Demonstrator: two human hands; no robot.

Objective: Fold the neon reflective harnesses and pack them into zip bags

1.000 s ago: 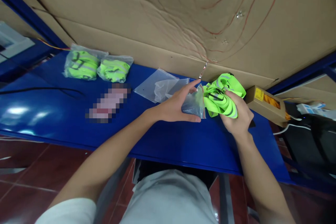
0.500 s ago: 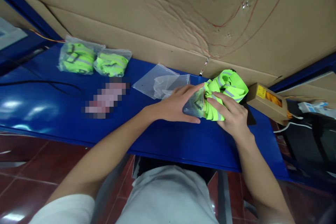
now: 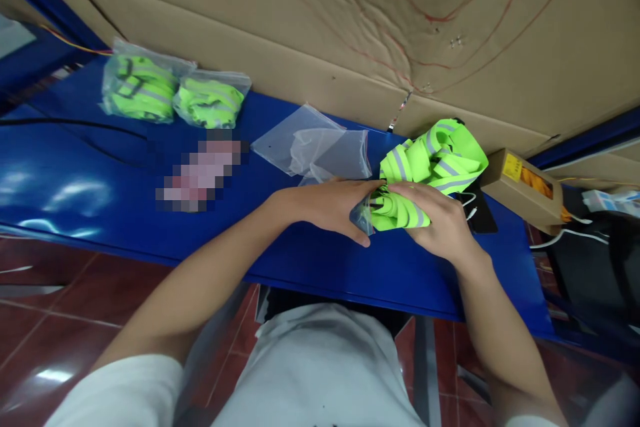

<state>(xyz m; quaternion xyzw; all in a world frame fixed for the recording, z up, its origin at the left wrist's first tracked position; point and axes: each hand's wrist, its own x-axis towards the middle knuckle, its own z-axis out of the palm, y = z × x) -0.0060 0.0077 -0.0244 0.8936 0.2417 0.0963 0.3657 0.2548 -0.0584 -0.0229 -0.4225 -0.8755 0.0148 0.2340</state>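
Note:
My left hand (image 3: 333, 208) is curved around a small clear plastic bag (image 3: 363, 215), its thumb below and fingers above. Out of the bag's mouth sticks a folded bundle of yellow-green reflective strap (image 3: 397, 211), partly inside the plastic. My right hand (image 3: 437, 217) is closed round the bundle's right side; its fingertips lie on top and are partly hidden. Behind it, more reflective strap (image 3: 440, 157) lies in loose loops on the blue table (image 3: 310, 267). Flat clear bags (image 3: 320, 147) lie just beyond my left hand.
Two bags of reflective straps, a left one (image 3: 143, 90) and a smaller one (image 3: 213, 101), stand at the back left. A pixelated item (image 3: 203, 175) is in front. At right are a cardboard box (image 3: 525, 190), a black flat object (image 3: 483, 210) and white cables (image 3: 570, 235).
The folded bundle now shows apart from the looped straps behind it. My right hand's fingers have moved over its top, and less of the small bag shows past my left hand. The view has shifted slightly.

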